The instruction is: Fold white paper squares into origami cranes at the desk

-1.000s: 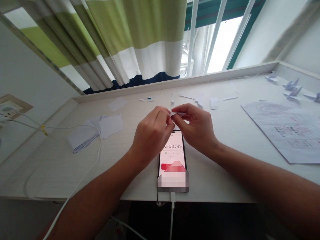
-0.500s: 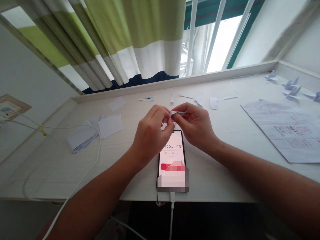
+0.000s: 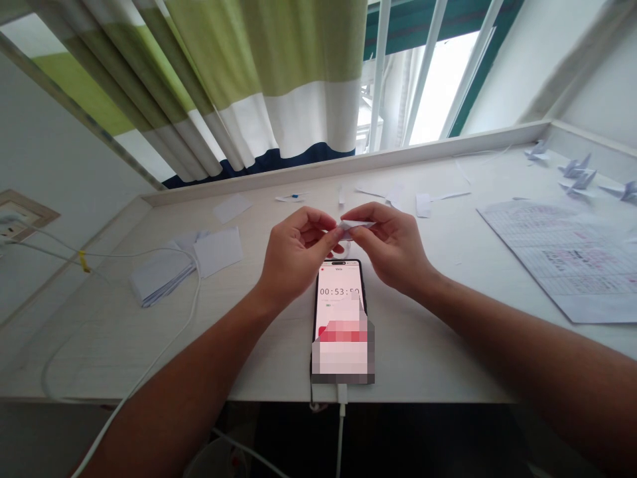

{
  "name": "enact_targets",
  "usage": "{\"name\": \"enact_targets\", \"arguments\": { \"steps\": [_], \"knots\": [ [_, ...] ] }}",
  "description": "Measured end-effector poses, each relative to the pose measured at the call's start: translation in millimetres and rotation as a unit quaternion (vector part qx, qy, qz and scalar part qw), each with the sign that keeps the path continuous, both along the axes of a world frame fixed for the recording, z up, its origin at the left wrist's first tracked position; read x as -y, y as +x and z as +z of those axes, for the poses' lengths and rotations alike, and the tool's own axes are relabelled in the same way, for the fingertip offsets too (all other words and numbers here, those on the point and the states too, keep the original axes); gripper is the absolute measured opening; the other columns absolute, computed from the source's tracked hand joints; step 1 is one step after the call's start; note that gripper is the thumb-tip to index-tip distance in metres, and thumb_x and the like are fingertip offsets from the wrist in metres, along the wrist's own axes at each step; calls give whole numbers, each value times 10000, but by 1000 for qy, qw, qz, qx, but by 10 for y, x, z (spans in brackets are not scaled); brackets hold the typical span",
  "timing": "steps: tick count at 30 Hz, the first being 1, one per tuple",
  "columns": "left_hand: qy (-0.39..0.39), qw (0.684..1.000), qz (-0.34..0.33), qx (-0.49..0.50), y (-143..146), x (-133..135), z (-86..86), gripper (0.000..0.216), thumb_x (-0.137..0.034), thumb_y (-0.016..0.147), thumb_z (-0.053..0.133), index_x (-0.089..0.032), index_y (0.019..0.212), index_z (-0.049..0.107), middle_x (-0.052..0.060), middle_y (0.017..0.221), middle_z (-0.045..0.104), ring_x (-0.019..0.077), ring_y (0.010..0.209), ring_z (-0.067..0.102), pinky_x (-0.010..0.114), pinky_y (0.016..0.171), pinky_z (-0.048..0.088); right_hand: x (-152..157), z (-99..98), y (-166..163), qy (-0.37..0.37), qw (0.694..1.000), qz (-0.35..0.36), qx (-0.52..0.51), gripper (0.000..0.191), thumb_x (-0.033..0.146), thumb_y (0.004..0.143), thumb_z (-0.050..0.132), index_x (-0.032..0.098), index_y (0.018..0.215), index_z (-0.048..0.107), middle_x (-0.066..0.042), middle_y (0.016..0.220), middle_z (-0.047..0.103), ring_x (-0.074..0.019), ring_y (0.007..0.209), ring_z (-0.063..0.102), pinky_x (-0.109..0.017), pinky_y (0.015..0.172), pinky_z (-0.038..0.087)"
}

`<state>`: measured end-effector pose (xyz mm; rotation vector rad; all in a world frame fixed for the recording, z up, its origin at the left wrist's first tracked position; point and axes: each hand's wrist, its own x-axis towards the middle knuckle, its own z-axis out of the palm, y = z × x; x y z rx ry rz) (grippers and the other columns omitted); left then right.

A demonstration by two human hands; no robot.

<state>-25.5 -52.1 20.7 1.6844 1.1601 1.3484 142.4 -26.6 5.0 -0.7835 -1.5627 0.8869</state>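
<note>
A small folded piece of white paper [image 3: 357, 224] is held above the desk, just past the top of a phone. My left hand [image 3: 301, 249] pinches its left end between thumb and fingertips. My right hand [image 3: 391, 245] grips the right part, thumb in front and index finger behind. The fingers hide some of the folds. Below the hands lies the phone [image 3: 341, 282], its lit screen showing a running timer, its lower part pixelated. A whitish ring-like thing [image 3: 347, 250] shows faintly between the hands and the phone.
White sheets [image 3: 164, 269] are stacked at the left, beside a loose white cable [image 3: 195, 302]. Paper scraps [image 3: 423, 204] lie along the back. Several folded paper cranes [image 3: 580, 174] stand at the far right, behind a written-on sheet [image 3: 572, 265]. A charging cable [image 3: 342, 425] hangs off the front edge.
My left fingers have opened out and shifted their pinch on the paper, so more of it shows. The timer has advanced. The view has shifted slightly.
</note>
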Motion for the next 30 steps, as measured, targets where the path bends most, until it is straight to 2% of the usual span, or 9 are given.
{"name": "enact_targets", "arguments": {
  "steps": [3,9,16,20,25,30],
  "knots": [
    [-7,1000,5,17,-4,-4,-18,350,-462,820,852,-189,912,654,29,817,752,193,739,780,301,645,654,6,22,14,-11,1000,24,-1,119,290,896,720,182,924,759,-38,878,769,-182,815,717,-354,754,592],
    [-54,996,-19,72,-7,-2,-24,393,-452,771,896,-187,934,656,40,906,771,222,785,801,355,725,687,-11,48,29,-35,999,33,-18,221,390,852,805,175,858,757,-41,798,765,-181,732,712,-347,689,602],
    [-141,984,-62,92,-30,-11,43,348,-413,776,890,-164,934,705,51,868,780,214,760,790,326,663,656,-45,21,46,-35,996,70,-34,152,334,860,786,186,836,759,-38,815,760,-183,751,711,-351,702,602],
    [-139,984,-67,87,-36,-24,13,263,-366,812,856,-158,929,747,67,871,800,201,761,781,314,662,638,-62,20,54,-56,994,76,-55,147,336,858,772,193,830,751,-27,792,747,-175,735,700,-354,705,605],
    [-124,985,-55,111,-21,-22,-24,239,-340,805,869,-157,919,765,59,847,805,204,798,795,349,769,662,-74,24,61,-80,993,78,-44,241,412,850,800,177,826,754,-41,774,755,-177,724,705,-359,712,612],
    [-167,977,-60,119,-23,-18,-20,331,-405,764,902,-153,933,770,79,898,817,251,854,814,401,825,676,-69,48,70,-49,996,69,-9,195,364,864,790,177,813,765,-41,785,765,-169,721,697,-334,684,589]
  ]
}}
